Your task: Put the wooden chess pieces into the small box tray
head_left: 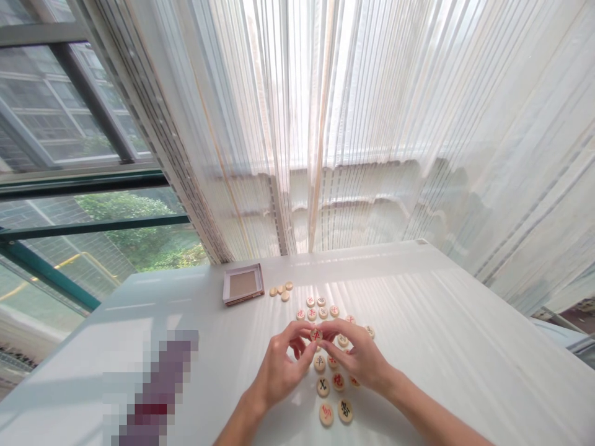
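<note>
My left hand (284,365) and my right hand (365,356) meet over the middle of the table, fingertips pinching a round wooden Chinese chess piece (316,335) from both sides. Its face bears a red character and is turned toward me. Under and around my hands lie more pieces, some marked in red and some in black. Nearest me are a red-marked piece (326,414) and a black-marked piece (344,411). Farther off, another small group of pieces lies beyond my fingers, among them a red-marked one (334,311). My right hand partly covers several pieces.
A shallow open box (243,284) sits near the far left edge of the white table (455,347). Beside it lie several pieces (285,297) with no marks visible. A blurred-out purplish object (160,384) is at left. Sheer curtains (372,124) hang behind the table.
</note>
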Demonstrator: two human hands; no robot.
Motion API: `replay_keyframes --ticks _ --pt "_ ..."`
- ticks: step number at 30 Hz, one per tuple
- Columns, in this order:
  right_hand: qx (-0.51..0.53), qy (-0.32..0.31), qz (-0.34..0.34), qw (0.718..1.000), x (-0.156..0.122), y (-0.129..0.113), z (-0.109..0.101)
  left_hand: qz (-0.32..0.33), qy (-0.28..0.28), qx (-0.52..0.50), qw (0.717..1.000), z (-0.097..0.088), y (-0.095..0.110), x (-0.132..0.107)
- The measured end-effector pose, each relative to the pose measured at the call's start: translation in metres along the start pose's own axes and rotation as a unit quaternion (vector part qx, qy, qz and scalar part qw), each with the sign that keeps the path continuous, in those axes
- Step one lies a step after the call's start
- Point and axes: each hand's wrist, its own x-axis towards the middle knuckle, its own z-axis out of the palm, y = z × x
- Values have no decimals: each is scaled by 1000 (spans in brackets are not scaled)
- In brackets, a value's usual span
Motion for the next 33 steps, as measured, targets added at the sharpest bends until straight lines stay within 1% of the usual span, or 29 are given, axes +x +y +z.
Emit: replay_keyframes --ticks 4,9,13,17,23,26,29,33 --pt "-30 -7 -32 999 -3 4 0 -3 8 0 1000 1 -1 0" --pt "-45 -28 -47 997 -5 4 3 -9 23 13 1000 2 -7 0" --pt "-40 -38 -37 998 -5 1 4 -15 34 14 999 3 -9 0" --pt "-40 -37 -15 998 -5 -1 3 -22 38 5 999 2 -5 0" --pt "-36 -26 0 999 -4 -2 1 -23 23 -6 999 -2 0 0" --pt "-25 -17 4 1000 -2 -3 0 -16 11 -19 1000 -2 -1 0" --pt "-9 -7 8 1000 -1 -3 -1 -7 1 -10 1000 -1 -2 0" --pt "1 -5 15 1000 -1 -3 -2 -8 7 3 1000 0 -4 0"
